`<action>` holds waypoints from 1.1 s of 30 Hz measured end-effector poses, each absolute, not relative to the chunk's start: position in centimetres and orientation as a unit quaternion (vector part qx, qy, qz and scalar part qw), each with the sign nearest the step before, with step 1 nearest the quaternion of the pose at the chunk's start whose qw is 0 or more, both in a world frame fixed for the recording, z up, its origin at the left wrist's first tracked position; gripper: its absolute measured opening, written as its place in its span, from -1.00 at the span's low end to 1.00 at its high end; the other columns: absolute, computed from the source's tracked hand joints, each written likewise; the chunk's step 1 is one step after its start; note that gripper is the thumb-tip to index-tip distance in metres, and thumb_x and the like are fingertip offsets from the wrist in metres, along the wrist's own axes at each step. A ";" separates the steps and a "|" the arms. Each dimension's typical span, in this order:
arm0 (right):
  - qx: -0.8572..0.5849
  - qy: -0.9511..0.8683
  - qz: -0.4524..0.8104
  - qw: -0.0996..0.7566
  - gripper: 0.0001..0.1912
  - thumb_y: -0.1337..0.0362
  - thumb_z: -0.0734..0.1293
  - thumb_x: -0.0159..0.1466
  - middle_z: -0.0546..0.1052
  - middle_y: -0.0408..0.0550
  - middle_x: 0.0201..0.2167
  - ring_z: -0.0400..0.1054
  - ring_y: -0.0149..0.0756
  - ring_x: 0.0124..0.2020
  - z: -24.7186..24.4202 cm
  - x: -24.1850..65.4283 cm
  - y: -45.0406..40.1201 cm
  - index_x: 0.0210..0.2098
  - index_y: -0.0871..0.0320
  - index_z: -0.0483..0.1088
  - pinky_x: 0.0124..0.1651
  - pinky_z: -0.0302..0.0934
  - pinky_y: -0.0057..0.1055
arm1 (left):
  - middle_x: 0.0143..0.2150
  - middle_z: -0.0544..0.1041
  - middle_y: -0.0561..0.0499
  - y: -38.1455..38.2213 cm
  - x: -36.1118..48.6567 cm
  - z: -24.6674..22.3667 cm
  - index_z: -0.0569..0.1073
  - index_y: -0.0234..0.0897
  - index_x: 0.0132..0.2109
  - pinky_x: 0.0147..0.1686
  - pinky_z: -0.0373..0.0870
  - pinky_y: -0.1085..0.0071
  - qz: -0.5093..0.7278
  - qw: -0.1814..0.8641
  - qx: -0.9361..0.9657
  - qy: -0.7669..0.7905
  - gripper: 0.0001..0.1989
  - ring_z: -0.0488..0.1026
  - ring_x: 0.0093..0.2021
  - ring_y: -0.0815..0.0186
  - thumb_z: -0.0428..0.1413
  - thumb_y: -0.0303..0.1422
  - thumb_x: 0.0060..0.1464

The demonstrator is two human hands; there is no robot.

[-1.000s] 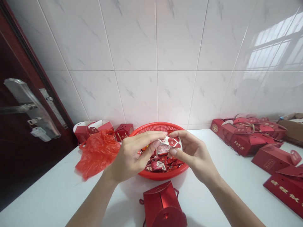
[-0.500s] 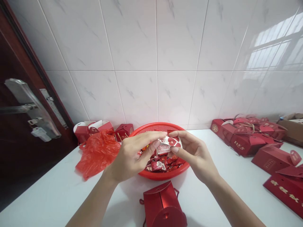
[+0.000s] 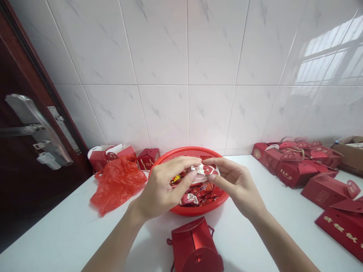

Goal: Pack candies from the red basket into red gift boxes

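Both ends of a white-and-red packet (image 3: 208,170) are pinched between thumb and fingers, the left hand (image 3: 160,189) and right hand (image 3: 242,187) each nearly closed, over wrapped sweets (image 3: 190,199) in the red basket (image 3: 197,212); keeping it level calls for matched grips

Soft, even daylight fills the room, and window glare streaks the upper right of the tiled wall (image 3: 211,113). Faint shadows edge the red box (image 3: 195,245); the door (image 3: 25,181) sinks into darkness. Fine print blurs, and the edges look stretched.
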State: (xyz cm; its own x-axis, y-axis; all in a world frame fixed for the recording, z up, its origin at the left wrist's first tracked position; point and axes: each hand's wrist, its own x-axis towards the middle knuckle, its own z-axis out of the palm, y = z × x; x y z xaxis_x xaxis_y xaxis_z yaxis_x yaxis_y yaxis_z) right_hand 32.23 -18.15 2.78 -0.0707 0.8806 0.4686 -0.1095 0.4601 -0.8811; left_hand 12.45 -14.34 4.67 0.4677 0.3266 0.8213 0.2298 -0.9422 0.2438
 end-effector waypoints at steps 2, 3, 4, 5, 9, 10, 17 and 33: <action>-0.322 -0.595 0.399 0.619 -0.75 0.22 0.46 0.23 0.63 0.00 -0.11 0.54 -0.23 -0.12 2.7 32.0 -18.2 -0.09 0.08 0.55 -0.15 0.49 -0.37 | 0.00 0.62 -0.02 -14.4 12.8 4.5 0.53 -0.21 0.02 0.02 0.53 0.40 0.490 0.074 0.849 0.183 -0.74 0.57 0.02 0.28 0.21 -0.46 0.17; -0.321 -0.590 0.400 0.623 -0.74 0.21 0.46 0.23 0.63 0.00 -0.10 0.55 -0.21 -0.12 2.7 31.9 -18.2 -0.08 0.08 0.54 -0.14 0.50 -0.35 | 0.01 0.61 -0.02 -14.5 13.0 4.5 0.53 -0.21 0.01 0.03 0.53 0.38 0.489 0.090 0.846 0.194 -0.74 0.55 0.03 0.27 0.22 -0.44 0.16; -0.321 -0.587 0.403 0.625 -0.74 0.21 0.46 0.23 0.63 0.00 -0.10 0.56 -0.21 -0.13 2.7 31.8 -18.2 -0.08 0.08 0.55 -0.13 0.50 -0.33 | 0.02 0.61 -0.02 -14.5 13.1 4.4 0.53 -0.20 0.01 0.04 0.52 0.36 0.489 0.108 0.841 0.205 -0.75 0.54 0.05 0.26 0.22 -0.43 0.16; -0.320 -0.583 0.408 0.625 -0.74 0.21 0.47 0.22 0.63 0.00 -0.10 0.56 -0.19 -0.13 2.7 31.8 -18.2 -0.09 0.08 0.55 -0.13 0.50 -0.32 | 0.02 0.60 -0.02 -14.6 13.1 4.4 0.53 -0.20 0.00 0.05 0.52 0.34 0.488 0.130 0.836 0.214 -0.75 0.53 0.06 0.25 0.20 -0.43 0.17; -0.320 -0.578 0.441 0.607 -0.71 0.19 0.49 0.20 0.65 0.00 -0.16 0.58 -0.19 -0.18 2.9 31.8 -18.3 -0.08 0.08 0.57 -0.11 0.51 -0.26 | 0.00 0.58 0.00 -14.7 13.1 4.3 0.51 -0.16 0.02 -0.01 0.54 0.33 0.476 0.218 0.817 0.243 -0.74 0.53 0.02 0.25 0.17 -0.43 0.18; -0.322 -0.577 0.450 0.601 -0.70 0.19 0.48 0.20 0.66 0.00 -0.19 0.58 -0.20 -0.20 3.0 31.9 -18.3 -0.08 0.07 0.58 -0.11 0.50 -0.26 | -0.01 0.58 0.01 -14.8 13.1 4.3 0.50 -0.16 0.03 -0.01 0.54 0.32 0.472 0.230 0.814 0.250 -0.73 0.54 0.00 0.26 0.17 -0.44 0.17; -0.342 -0.585 0.455 0.578 -0.74 0.19 0.48 0.21 0.67 -0.03 -0.27 0.59 -0.20 -0.19 3.1 32.5 -18.3 -0.09 0.05 0.61 -0.06 0.48 -0.28 | -0.02 0.58 0.01 -14.9 12.8 4.3 0.49 -0.16 0.03 0.03 0.51 0.26 0.458 0.251 0.809 0.271 -0.71 0.53 -0.01 0.24 0.18 -0.44 0.15; -0.346 -0.656 0.404 0.535 -0.74 0.13 0.40 0.30 0.65 -0.02 -0.08 0.55 -0.11 -0.04 3.9 33.2 -18.4 -0.03 -0.06 0.60 0.01 0.46 -0.17 | -0.05 0.63 -0.06 -14.9 12.6 4.8 0.50 -0.21 0.02 -0.04 0.61 0.27 0.452 0.275 0.811 0.252 -0.73 0.59 -0.03 0.20 0.21 -0.37 0.16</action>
State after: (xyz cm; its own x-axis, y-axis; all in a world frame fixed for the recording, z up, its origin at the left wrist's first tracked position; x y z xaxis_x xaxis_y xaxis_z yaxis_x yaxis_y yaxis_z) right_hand 33.25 -18.38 3.90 -0.1883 0.8865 0.4226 0.0221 0.4341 -0.9006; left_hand 12.55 -14.88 4.78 0.4648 0.6564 0.5942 0.1597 -0.7223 0.6729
